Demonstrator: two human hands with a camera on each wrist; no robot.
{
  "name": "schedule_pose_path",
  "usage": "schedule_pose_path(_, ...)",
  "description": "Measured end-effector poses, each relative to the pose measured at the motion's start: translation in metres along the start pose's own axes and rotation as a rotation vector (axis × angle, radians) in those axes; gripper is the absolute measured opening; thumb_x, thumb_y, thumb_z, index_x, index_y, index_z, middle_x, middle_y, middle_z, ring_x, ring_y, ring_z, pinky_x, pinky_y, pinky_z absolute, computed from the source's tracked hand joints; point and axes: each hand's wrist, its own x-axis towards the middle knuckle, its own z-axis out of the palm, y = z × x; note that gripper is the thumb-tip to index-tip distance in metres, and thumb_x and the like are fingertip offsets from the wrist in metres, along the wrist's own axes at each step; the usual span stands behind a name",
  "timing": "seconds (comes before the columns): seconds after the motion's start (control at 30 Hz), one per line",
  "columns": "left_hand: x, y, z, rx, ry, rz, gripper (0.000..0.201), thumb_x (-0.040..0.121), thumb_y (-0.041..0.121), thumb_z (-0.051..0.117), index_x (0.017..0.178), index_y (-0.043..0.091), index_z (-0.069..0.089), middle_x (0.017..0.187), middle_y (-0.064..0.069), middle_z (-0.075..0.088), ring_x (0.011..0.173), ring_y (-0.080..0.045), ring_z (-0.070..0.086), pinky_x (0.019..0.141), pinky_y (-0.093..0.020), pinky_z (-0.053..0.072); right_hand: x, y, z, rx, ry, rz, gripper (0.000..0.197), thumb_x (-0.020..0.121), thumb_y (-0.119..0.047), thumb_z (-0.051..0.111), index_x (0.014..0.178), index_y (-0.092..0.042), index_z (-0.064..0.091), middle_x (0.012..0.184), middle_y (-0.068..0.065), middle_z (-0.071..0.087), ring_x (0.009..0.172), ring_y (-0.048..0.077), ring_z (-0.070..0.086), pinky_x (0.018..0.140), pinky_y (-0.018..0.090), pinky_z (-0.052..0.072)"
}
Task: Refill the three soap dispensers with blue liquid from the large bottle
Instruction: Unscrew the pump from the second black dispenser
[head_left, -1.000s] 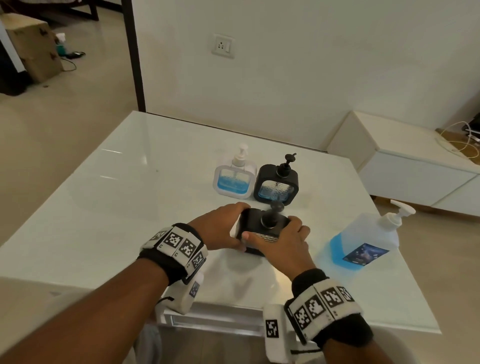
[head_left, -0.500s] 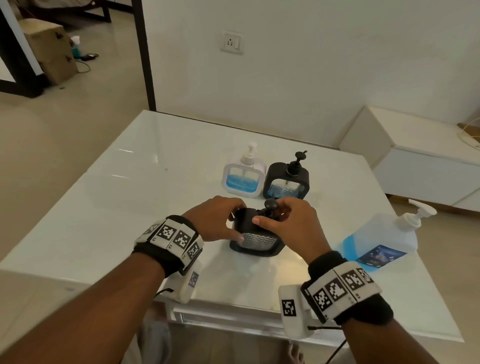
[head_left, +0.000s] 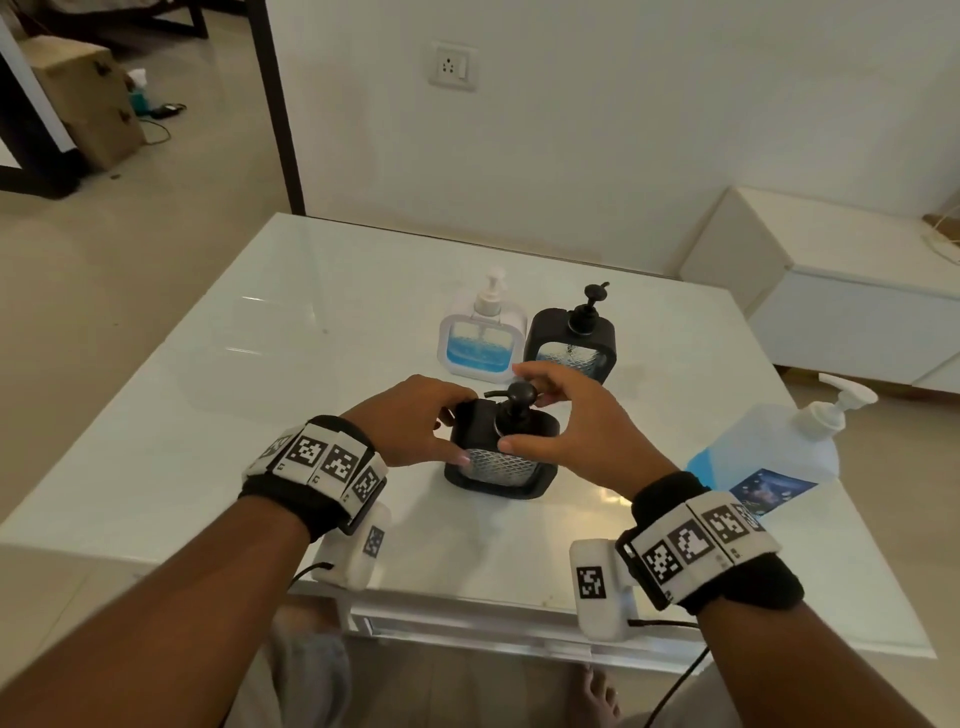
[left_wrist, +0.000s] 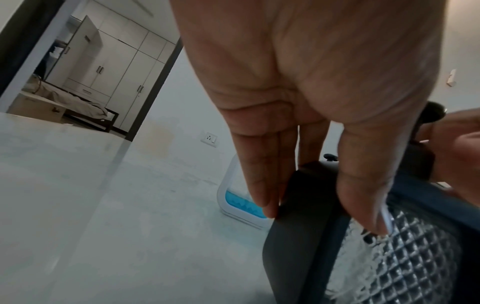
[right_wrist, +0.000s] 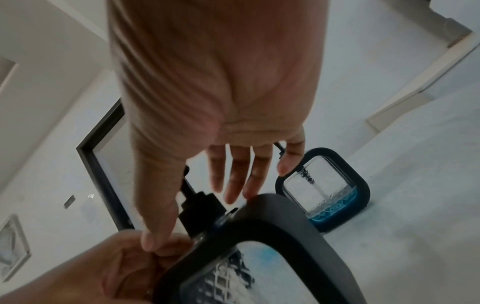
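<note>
A black soap dispenser (head_left: 501, 462) with a clear diamond-pattern window stands on the white table (head_left: 260, 389) in front of me. My left hand (head_left: 447, 431) grips its left side, thumb on the front face and fingers behind. My right hand (head_left: 540, 410) arches over the black pump (head_left: 514, 402). Its fingers are straight and spread, and the thumb touches near the collar. Behind stand a white dispenser (head_left: 480, 343) part full of blue liquid and a second black dispenser (head_left: 571, 338) with a little blue at the bottom. The large bottle (head_left: 769, 457) stands at the right.
The table's near edge lies just under my wrists. The large bottle stands close to the table's right edge. A low white cabinet (head_left: 831, 291) sits beyond the table at the right. At far left, a cardboard box (head_left: 88, 98) rests on the floor.
My right hand's fingers, curled over the pump half a second ago, have straightened and spread. The left hand keeps its hold on the near dispenser.
</note>
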Motion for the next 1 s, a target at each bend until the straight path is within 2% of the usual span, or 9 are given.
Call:
schedule_pose_path(0.1, -0.0012, 0.0010, -0.0001, 0.000, 0.006, 0.003, 0.063, 0.075, 0.025, 0.081, 0.131, 0.015, 0.053, 0.119, -0.001, 0.063, 0.104, -0.014, 0.060, 0.093, -0.033, 0.052, 0.0015, 0.0010, 0.0066, 0.013, 0.110, 0.008, 0.057, 0.070, -0.039, 0.084, 0.117, -0.034, 0.053, 0.099, -0.014, 0.062, 0.093, 0.004, 0.058, 0.086, 0.022, 0.047)
schedule_pose_path(0.27, -0.0014, 0.0011, -0.0012, 0.016, 0.005, 0.013, 0.061, 0.075, 0.028, 0.081, 0.128, 0.015, 0.054, 0.117, -0.001, 0.063, 0.103, -0.014, 0.060, 0.092, -0.033, 0.052, 0.0002, -0.0033, 0.0033, 0.050, 0.011, -0.024, 0.071, 0.075, -0.013, 0.080, 0.132, -0.033, 0.043, 0.108, -0.011, 0.059, 0.104, 0.005, 0.056, 0.102, 0.030, 0.047)
schedule_pose_path(0.33, -0.0015, 0.0003, -0.0013, 0.013, 0.005, 0.017, 0.060, 0.074, 0.028, 0.081, 0.126, 0.015, 0.055, 0.116, 0.000, 0.063, 0.102, -0.014, 0.060, 0.091, -0.032, 0.052, 0.0010, -0.0009, 0.0053, 0.008, 0.028, -0.020, 0.070, 0.072, -0.031, 0.083, 0.128, -0.041, 0.042, 0.110, -0.016, 0.058, 0.106, 0.004, 0.055, 0.105, 0.036, 0.043)
schedule_pose_path(0.43, -0.0008, -0.0010, -0.0015, 0.014, 0.007, 0.019, 0.058, 0.073, 0.030, 0.082, 0.124, 0.016, 0.056, 0.114, 0.001, 0.063, 0.100, -0.012, 0.061, 0.090, -0.033, 0.053, 0.0028, 0.0001, 0.0056, -0.123, 0.094, 0.029, 0.048, 0.068, -0.056, 0.080, 0.105, -0.045, 0.051, 0.094, -0.032, 0.051, 0.093, -0.002, 0.052, 0.102, 0.041, 0.040)
schedule_pose_path(0.53, -0.0002, -0.0014, -0.0014, 0.011, 0.009, 0.014, 0.059, 0.073, 0.030, 0.082, 0.123, 0.017, 0.055, 0.114, 0.001, 0.063, 0.100, -0.012, 0.061, 0.090, -0.032, 0.053, 0.0036, 0.0017, 0.0031, -0.079, 0.083, 0.000, 0.037, 0.075, -0.042, 0.080, 0.106, -0.039, 0.061, 0.099, -0.026, 0.056, 0.099, 0.002, 0.054, 0.105, 0.048, 0.039)
schedule_pose_path(0.63, -0.0008, -0.0015, -0.0012, -0.001, 0.011, 0.012, 0.058, 0.072, 0.030, 0.083, 0.122, 0.017, 0.056, 0.113, 0.001, 0.063, 0.100, -0.013, 0.061, 0.089, -0.032, 0.053, 0.0032, 0.0038, 0.0030, -0.004, 0.035, -0.065, 0.044, 0.071, -0.034, 0.076, 0.112, -0.042, 0.061, 0.108, -0.030, 0.056, 0.107, 0.001, 0.053, 0.108, 0.053, 0.036)
schedule_pose_path(0.73, -0.0010, -0.0009, -0.0017, -0.001, 0.009, 0.012, 0.059, 0.072, 0.030, 0.083, 0.123, 0.017, 0.056, 0.114, 0.001, 0.063, 0.101, -0.012, 0.060, 0.089, -0.032, 0.053, 0.0028, 0.0031, 0.0017, -0.070, 0.024, -0.046, 0.058, 0.067, -0.046, 0.083, 0.117, -0.046, 0.054, 0.111, -0.033, 0.050, 0.109, -0.002, 0.049, 0.110, 0.048, 0.033)
schedule_pose_path(0.87, -0.0007, -0.0012, -0.0022, 0.003, 0.010, 0.011, 0.060, 0.071, 0.030, 0.084, 0.123, 0.018, 0.056, 0.115, 0.003, 0.062, 0.102, -0.011, 0.060, 0.088, -0.032, 0.053, 0.0003, 0.0029, 0.0021, -0.227, 0.084, 0.018, 0.069, 0.062, -0.065, 0.077, 0.121, -0.038, 0.054, 0.111, -0.025, 0.048, 0.105, 0.000, 0.046, 0.098, 0.032, 0.028)
schedule_pose_path(1.0, -0.0002, -0.0021, -0.0027, 0.012, 0.001, 0.005, 0.062, 0.070, 0.031, 0.084, 0.124, 0.018, 0.055, 0.115, 0.003, 0.062, 0.102, -0.011, 0.060, 0.089, -0.033, 0.052, 0.0023, 0.0001, 0.0035, -0.195, 0.098, 0.044, 0.048, 0.071, -0.054, 0.078, 0.111, -0.035, 0.058, 0.104, -0.021, 0.053, 0.099, 0.001, 0.050, 0.101, 0.037, 0.033)
